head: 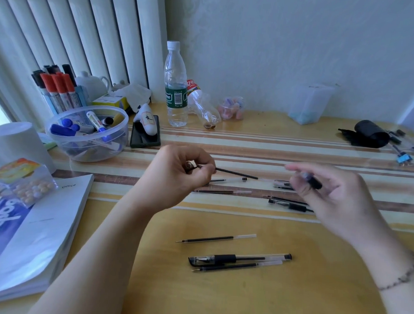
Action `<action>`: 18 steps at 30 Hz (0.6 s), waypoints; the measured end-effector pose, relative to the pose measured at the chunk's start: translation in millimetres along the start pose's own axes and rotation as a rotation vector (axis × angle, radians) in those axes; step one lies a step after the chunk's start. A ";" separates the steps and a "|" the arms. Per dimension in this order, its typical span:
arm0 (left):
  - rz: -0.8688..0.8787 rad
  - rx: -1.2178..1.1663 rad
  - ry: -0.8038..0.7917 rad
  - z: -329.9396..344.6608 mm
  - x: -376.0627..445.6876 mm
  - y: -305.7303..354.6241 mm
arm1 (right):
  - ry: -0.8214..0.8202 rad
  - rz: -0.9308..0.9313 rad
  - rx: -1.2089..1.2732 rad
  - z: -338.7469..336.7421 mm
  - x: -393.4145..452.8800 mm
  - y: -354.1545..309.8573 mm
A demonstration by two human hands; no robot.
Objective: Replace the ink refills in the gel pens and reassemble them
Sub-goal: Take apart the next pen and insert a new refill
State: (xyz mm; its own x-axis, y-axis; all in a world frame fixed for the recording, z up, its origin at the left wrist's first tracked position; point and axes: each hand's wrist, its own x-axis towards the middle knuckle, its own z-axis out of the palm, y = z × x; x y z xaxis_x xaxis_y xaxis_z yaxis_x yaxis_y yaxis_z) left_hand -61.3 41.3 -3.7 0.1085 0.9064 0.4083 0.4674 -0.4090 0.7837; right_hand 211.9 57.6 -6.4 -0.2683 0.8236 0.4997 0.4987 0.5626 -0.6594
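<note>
My left hand (179,172) is curled closed above the middle of the tabletop (290,289), thumb and fingertips pinching the tip end of a black ink refill (236,173) that points off to my right. My right hand (336,192) is blurred; its fingers are wrapped around a pen barrel with a black grip (312,180), just beyond the refill's free end, and I cannot tell whether the two touch. Toward the near edge of the tabletop lies a capped gel pen (240,258), with a loose refill (237,266) touching its near side and another refill (216,238) a little farther in. Under my hands, on the striped strip across the middle, more pens and refills (289,204) lie scattered. Toward the far left corner sits a clear bowl of markers (87,134), with a water bottle (176,85) by the far edge, and a book (46,233) lies at the left edge.
</note>
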 end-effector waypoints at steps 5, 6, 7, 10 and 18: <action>-0.009 0.087 -0.077 7.2 -1.6 0.4 | -0.165 0.023 -0.098 17.7 -1.9 0.6; -0.014 0.116 -0.092 6.0 -2.0 0.9 | -0.172 0.022 -0.130 19.1 -2.0 2.7; -0.010 0.139 -0.096 4.1 -2.1 1.6 | -0.168 0.019 -0.152 20.3 -1.7 3.7; 0.005 0.080 0.024 -4.3 -0.1 -0.5 | -0.237 0.019 -0.227 29.2 -3.0 -2.2; 0.025 0.174 0.077 -1.9 0.8 -1.4 | -0.438 -0.073 -0.433 55.8 -7.7 -14.4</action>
State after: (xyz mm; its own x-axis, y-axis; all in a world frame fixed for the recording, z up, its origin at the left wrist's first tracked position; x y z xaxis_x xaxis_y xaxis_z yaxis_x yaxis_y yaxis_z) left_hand -63.5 42.4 -3.6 0.0576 0.8825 0.4667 0.6110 -0.4009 0.6826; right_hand 160.8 47.2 -32.0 -0.5818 0.7890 0.1977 0.7310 0.6137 -0.2983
